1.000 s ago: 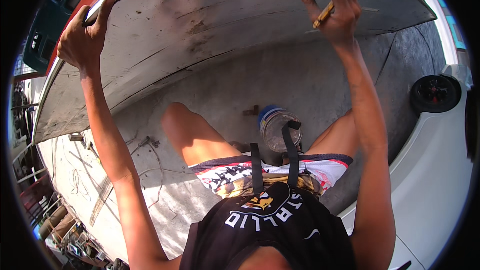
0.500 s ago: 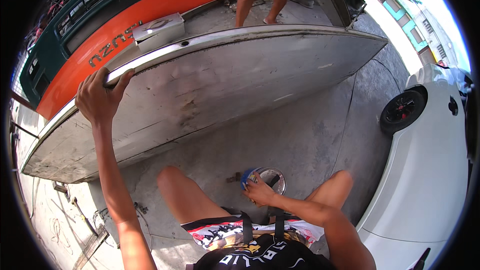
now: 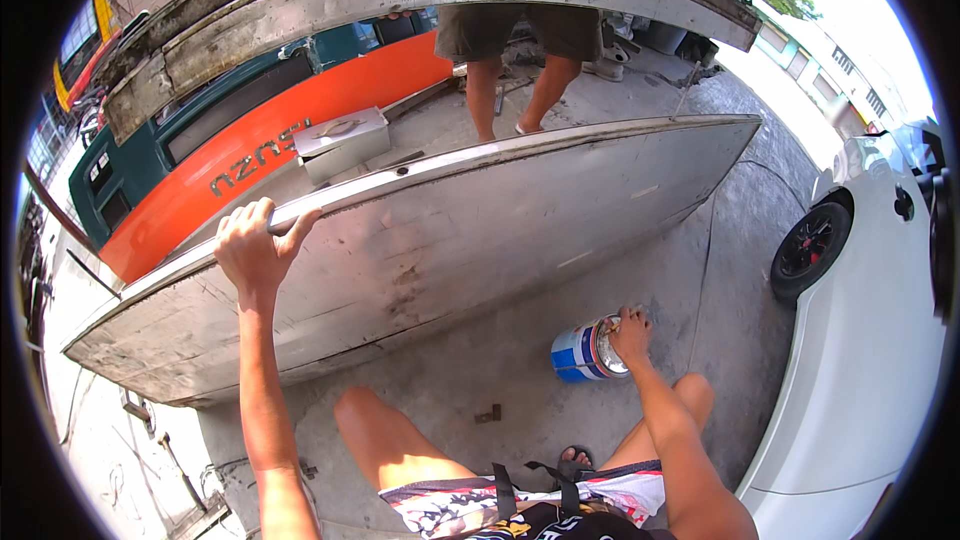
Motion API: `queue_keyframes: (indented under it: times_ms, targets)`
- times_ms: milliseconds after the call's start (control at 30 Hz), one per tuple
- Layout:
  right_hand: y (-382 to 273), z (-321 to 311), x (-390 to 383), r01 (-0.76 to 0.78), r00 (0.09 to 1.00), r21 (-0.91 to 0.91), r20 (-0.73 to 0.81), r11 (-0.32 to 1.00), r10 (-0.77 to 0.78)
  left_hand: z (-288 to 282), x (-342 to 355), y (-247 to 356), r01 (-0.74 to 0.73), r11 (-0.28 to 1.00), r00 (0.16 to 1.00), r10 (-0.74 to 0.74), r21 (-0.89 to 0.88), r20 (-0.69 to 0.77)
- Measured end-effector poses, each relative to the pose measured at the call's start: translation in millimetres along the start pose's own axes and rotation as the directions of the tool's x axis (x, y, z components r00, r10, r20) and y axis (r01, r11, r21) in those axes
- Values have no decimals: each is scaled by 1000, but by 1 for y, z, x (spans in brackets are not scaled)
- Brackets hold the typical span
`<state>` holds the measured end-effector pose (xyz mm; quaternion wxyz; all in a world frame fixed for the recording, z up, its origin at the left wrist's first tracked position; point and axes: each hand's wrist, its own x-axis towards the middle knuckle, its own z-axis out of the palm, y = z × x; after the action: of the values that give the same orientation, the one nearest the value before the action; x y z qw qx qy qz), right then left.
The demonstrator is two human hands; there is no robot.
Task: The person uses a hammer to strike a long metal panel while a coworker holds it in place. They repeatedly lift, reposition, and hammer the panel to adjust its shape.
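Note:
My left hand (image 3: 252,248) is closed over the top edge of a long grey metal panel (image 3: 480,225), thumb on the near side and fingers over the far side. The panel stands on its long edge, leaning slightly. To the right, my right hand (image 3: 631,336) is closed on the rim of a blue and white tin can (image 3: 576,355). The can is tilted, its round metal end turned toward that hand. A small brown metal piece (image 3: 488,414) lies on the concrete between my knees.
Beyond the panel, another person's legs (image 3: 484,90) stand behind a second long metal panel (image 3: 400,2) held up at the top. An orange and green vehicle front (image 3: 250,168) and a white box (image 3: 342,145) lie behind. A white car (image 3: 850,360) stands at right.
My right hand has moved the can forward and to the right, away from my lap. The second metal panel now spans the top of the view. My left hand keeps its hold.

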<state>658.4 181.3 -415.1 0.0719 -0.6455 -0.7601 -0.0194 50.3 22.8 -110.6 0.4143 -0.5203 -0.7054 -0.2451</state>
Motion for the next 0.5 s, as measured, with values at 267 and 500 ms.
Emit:
queue_keyframes:
  times_ms: [267,500]
  targets:
    - [-143,99,-86,653,462,146,700,743,-544,0,-2,-9,16,1000,1000,-16,-16,21]
    - [-143,85,-27,26,387,522,781,852,-490,-1,4,-4,-12,1000,998,14,27,-64]
